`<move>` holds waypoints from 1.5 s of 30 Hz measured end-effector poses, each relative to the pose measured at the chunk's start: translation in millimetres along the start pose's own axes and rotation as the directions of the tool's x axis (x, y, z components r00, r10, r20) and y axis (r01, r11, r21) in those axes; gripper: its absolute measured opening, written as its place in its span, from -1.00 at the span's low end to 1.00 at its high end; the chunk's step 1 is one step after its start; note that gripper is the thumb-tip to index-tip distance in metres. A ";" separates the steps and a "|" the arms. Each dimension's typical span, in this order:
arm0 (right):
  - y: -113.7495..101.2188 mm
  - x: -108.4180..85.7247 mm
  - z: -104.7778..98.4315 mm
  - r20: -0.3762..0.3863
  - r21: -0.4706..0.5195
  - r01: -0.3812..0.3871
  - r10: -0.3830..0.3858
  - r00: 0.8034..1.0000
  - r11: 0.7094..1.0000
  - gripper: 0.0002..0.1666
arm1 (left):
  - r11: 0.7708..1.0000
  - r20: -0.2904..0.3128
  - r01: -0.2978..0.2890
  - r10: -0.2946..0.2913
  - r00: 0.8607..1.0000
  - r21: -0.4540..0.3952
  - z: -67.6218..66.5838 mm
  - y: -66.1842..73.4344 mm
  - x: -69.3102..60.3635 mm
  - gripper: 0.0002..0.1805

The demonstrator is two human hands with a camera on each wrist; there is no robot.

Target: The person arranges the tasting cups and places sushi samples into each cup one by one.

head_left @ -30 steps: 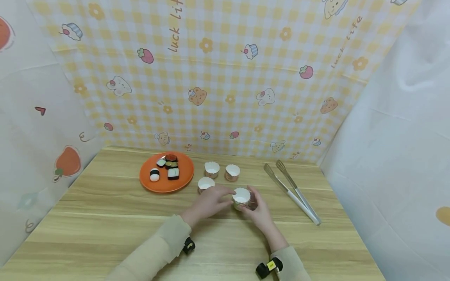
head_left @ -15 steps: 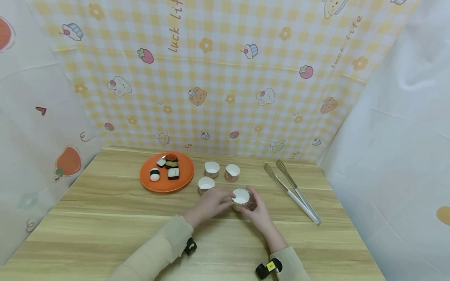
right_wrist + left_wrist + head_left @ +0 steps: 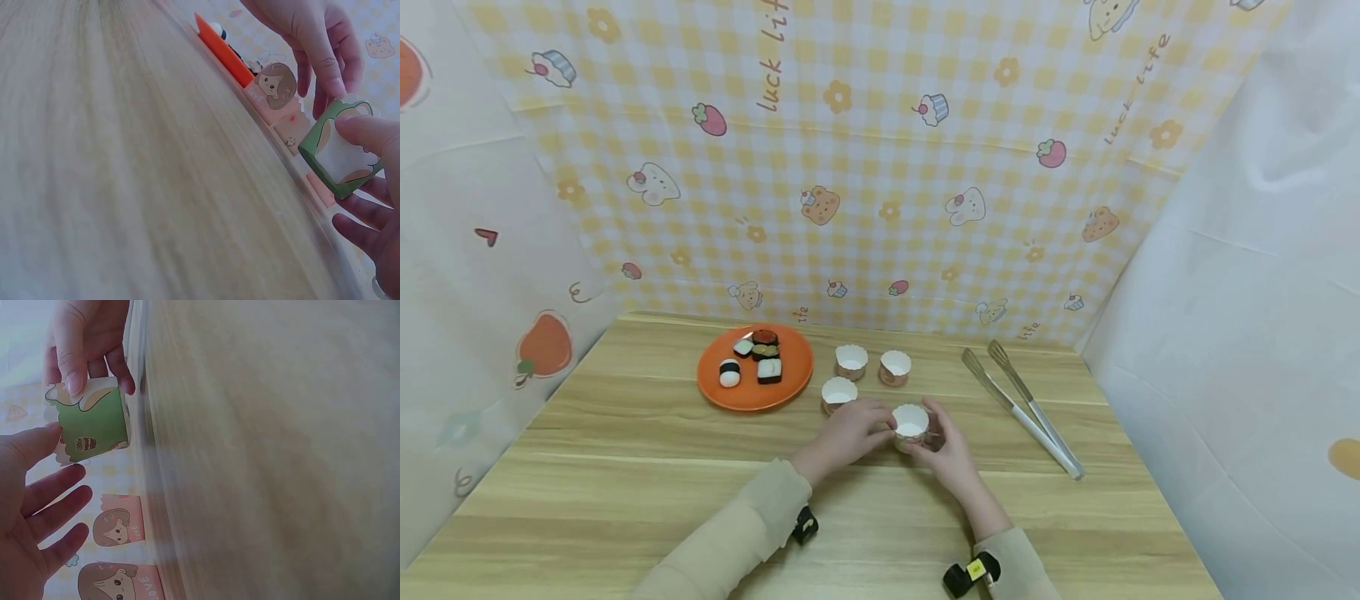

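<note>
I have the green paper cup point(image 3: 911, 425) at ten o'clock from the right hand point(image 3: 952, 454), whose fingers pinch it; it lies at three from the left hand point(image 3: 850, 435), fingers spread at its rim.

Backdrop, yellow-and-white checked cloth point(image 3: 889, 150): brown script "luck life" at right; "luck" at upper centre, following word cut off by the top edge; "life" twice along the lower border. Nearer round pink paper cup point(image 3: 115, 581), left wrist view: pale "LOVE". Small rectangular yellow label point(image 3: 975, 569), black right-wrist camera point(image 3: 957, 581): illegible.
</note>
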State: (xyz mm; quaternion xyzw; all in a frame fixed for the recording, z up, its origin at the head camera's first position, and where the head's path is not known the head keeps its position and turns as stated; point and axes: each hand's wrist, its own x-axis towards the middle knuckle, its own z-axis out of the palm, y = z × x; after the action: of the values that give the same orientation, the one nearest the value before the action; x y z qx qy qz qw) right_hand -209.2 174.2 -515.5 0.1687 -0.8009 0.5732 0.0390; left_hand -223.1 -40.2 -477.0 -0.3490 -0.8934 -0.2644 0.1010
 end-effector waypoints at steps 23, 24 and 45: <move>-32.6 -4.9 -1.9 0.018 0.002 0.029 -0.029 0.999 1.000 -0.14 | 0.997 -0.102 -0.078 0.079 0.992 0.012 -9.9 1.7 7.0 -0.96; -32.8 -4.8 -1.8 0.016 -0.002 0.035 -0.035 0.999 0.999 -0.15 | 0.997 -0.103 -0.074 0.074 0.992 0.008 -10.5 1.7 7.4 -0.95; -32.4 -4.7 -1.7 0.016 0.002 0.034 -0.034 0.999 0.999 -0.22 | 0.998 -0.206 -0.054 0.046 0.978 -0.032 -21.8 -1.0 14.2 -0.94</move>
State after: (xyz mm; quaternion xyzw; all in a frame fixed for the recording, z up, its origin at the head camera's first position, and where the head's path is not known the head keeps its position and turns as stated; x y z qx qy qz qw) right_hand -194.9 167.6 -486.8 0.1869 -0.7977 0.5718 0.0423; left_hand -234.3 -44.5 -453.9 -0.3442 -0.8640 -0.3131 0.1925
